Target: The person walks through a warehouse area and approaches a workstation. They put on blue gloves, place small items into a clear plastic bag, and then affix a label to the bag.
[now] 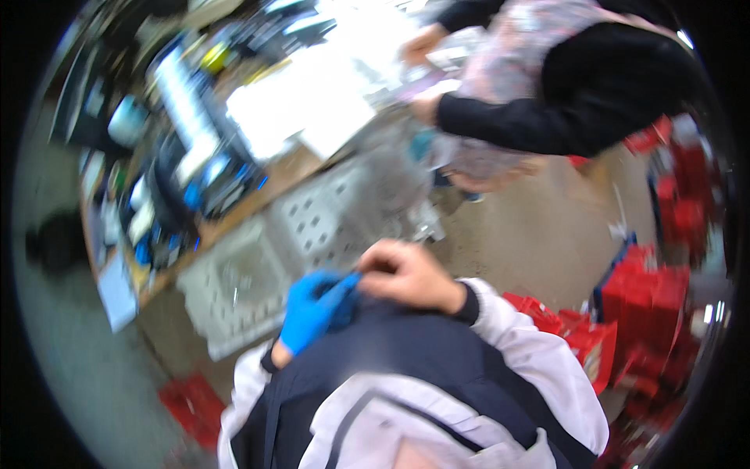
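A blue glove (313, 305) covers my left hand (310, 316), which is held in front of my dark apron (404, 352) with its fingers bent. My right hand (410, 278) is bare. Its thumb and forefinger come together at the fingertips of the blue glove and appear to pinch them. Blur hides whether anything small lies between the two hands. Just beyond the hands are pale perforated panels (234, 287) along the front of a workbench.
A co-worker in black sleeves (504, 126) leans over the brightly lit bench (345, 82) at upper right. Tools and containers crowd the bench's left part, among them a silvery cylinder (181, 97). Red bins (644, 299) stack at right; a red object (190, 404) lies on the floor at lower left.
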